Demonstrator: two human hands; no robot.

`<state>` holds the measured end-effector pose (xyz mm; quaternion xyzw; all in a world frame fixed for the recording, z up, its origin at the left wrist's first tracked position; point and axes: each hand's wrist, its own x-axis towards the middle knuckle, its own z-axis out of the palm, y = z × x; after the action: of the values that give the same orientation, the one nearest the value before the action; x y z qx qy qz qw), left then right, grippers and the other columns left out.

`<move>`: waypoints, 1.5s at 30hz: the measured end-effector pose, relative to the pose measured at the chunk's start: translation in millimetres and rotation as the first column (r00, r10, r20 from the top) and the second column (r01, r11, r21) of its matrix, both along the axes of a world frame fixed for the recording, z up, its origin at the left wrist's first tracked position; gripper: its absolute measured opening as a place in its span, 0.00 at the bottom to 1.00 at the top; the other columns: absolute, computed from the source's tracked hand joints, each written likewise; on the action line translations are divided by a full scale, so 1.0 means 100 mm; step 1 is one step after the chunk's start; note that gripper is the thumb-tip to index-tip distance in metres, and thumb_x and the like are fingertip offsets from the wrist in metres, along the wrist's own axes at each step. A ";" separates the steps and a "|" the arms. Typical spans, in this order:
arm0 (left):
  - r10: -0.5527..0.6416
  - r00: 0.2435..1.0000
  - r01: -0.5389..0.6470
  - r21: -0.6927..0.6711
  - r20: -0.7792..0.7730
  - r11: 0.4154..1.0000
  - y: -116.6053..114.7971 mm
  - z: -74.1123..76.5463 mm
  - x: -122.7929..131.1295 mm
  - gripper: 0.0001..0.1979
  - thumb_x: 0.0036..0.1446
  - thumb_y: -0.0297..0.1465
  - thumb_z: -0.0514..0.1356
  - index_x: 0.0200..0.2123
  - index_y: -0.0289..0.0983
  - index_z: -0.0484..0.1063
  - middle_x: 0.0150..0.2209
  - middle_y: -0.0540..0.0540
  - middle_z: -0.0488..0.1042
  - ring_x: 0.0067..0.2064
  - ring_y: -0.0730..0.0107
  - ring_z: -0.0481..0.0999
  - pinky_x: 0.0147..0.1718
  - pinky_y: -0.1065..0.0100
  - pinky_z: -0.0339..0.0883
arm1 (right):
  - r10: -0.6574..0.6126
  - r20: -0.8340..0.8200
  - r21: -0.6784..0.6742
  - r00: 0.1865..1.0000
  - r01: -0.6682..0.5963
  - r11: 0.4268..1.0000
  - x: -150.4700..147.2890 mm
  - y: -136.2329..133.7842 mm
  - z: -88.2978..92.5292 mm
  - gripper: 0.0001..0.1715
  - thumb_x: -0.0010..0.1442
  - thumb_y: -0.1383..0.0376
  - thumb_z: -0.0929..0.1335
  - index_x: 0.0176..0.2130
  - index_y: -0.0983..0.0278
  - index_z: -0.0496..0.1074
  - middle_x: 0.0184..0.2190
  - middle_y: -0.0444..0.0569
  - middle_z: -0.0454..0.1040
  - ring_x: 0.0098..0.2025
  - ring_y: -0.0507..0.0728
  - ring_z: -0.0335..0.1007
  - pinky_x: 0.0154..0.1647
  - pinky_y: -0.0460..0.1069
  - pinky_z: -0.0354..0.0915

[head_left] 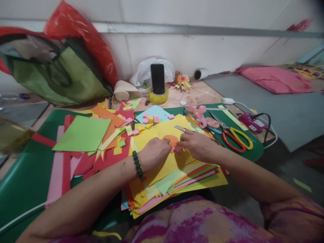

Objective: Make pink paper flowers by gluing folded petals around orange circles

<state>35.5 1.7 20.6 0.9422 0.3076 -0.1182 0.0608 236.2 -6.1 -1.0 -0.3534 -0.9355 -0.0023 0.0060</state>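
Note:
My left hand (157, 152), with a green bead bracelet (137, 164) at the wrist, is closed at the left edge of an orange paper circle (173, 140). What its fingers hold, if anything, is hidden. From the other side, my right hand (196, 143) pinches a small pink paper piece (178, 148) at the circle's lower right. A thin metal blade (179, 128) shows beside the right knuckles; I cannot tell whether it is held. Beneath both hands lies yellow paper (162, 168) on a stack of coloured sheets (192, 180).
A light green sheet (83, 133) and paper scraps lie left. Folded pieces rest on blue paper (153, 113). A pink glue gun (199, 114) and red-and-yellow-handled scissors (236, 140) are right. Behind, a phone (157, 78) stands in a tape roll (159, 97).

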 end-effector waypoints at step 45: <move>0.006 0.999 -0.009 -0.070 -0.037 0.997 -0.02 0.11 -0.02 0.18 0.61 0.22 0.49 0.47 0.36 0.74 0.42 0.41 0.74 0.37 0.60 0.77 0.33 0.64 0.67 | -0.853 -0.252 -0.268 0.457 0.814 0.515 0.65 0.76 -0.18 0.17 0.51 0.55 0.69 0.35 0.66 0.74 0.30 0.50 0.76 0.32 0.59 0.69 0.28 0.48 0.57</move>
<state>33.5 0.0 31.1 0.9360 0.3079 -0.1459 0.0888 300.8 69.7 -18.9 -0.7594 -0.6230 0.1093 0.1524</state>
